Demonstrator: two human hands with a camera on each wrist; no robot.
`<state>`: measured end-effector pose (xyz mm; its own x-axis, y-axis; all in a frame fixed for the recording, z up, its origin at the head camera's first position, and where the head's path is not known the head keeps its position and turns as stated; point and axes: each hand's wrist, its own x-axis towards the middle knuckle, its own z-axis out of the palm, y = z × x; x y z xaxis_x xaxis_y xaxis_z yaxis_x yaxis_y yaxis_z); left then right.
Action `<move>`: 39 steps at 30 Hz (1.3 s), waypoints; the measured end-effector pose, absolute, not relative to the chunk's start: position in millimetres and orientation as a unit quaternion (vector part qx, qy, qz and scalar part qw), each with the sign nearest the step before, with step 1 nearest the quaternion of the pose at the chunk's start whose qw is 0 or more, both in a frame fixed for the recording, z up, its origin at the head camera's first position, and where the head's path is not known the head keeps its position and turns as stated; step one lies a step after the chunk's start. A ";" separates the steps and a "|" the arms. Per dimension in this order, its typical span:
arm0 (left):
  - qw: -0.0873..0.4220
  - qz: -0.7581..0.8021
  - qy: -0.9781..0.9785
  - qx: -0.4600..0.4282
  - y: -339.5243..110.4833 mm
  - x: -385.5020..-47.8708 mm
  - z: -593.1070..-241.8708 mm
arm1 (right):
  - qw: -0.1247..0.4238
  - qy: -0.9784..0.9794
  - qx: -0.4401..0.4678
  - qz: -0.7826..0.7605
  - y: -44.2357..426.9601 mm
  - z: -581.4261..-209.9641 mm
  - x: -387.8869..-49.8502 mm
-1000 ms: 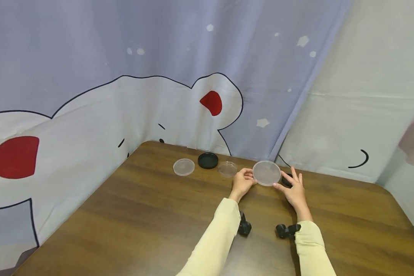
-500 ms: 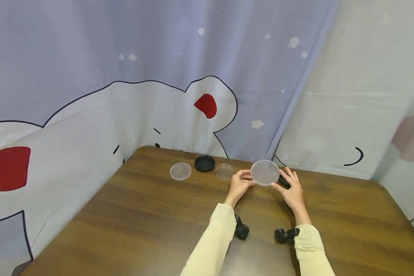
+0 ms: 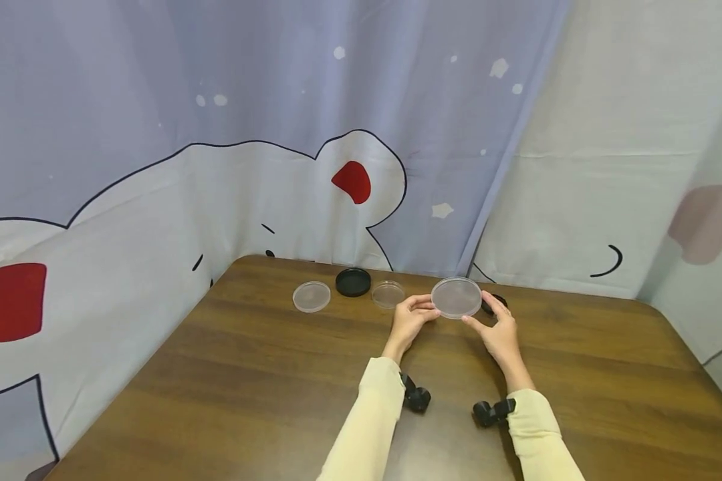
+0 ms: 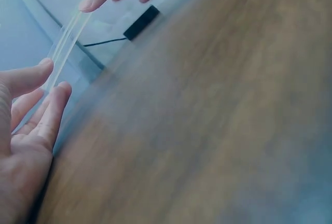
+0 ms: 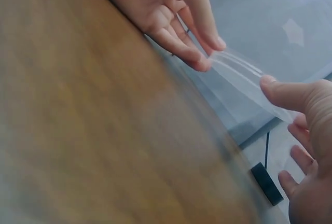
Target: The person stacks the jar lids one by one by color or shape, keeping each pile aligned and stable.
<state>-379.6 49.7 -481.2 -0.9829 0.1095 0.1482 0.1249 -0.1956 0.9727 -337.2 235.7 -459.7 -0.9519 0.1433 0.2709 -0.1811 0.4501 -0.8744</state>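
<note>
Pale printed curtains (image 3: 301, 80) hang behind a brown wood-grained desk (image 3: 277, 374). Above its far part, right of centre, a clear round dish (image 3: 456, 298) is held up off the wood. Left grip (image 3: 406, 324) and right grip (image 3: 499, 334) both hold it, each pinching an opposite side of the rim between thumb and fingers; the right one's remaining fingers are free.

Holding it well seems to call for light, matched pressure from both sides, fingertips on the rim rather than the flat faces, and both hands at one height. Squeezing one side harder could twist or slip such a smooth, thin edge.

Being round, it has no long axis across its face; the line between the pinches runs left to right. One broad face shows upward and toward the near side, while both wrist views catch it almost edge-on. Whether it is quite level I cannot tell.

Just beyond the right hand sits a low black object (image 5: 267, 184), partly hidden in the head view. Leftward on the desk lie a small clear dish (image 3: 388, 294), a black dish (image 3: 353, 282) and, farthest left, another clear dish (image 3: 311, 296).
</note>
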 end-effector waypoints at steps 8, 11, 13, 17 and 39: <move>0.006 -0.804 -0.587 -0.090 40.9 -364.2 -481.5 | 0.151 -0.803 0.020 0.576 221.7 -456.1 -326.9; 0.009 -0.813 -0.576 -0.088 37.9 -353.4 -481.8 | 0.136 -0.806 0.019 0.576 216.2 -456.4 -321.9; 0.022 -0.816 -0.570 -0.089 35.4 -347.4 -480.8 | 0.133 -0.804 0.026 0.579 211.6 -456.6 -319.7; 0.051 -0.823 -0.558 -0.090 29.9 -340.9 -478.5 | 0.137 -0.800 0.051 0.582 202.8 -455.2 -317.0; -0.034 -0.772 -0.629 -0.084 -51.7 -345.3 -464.6 | 0.050 -0.818 0.102 0.564 173.6 -448.5 -317.1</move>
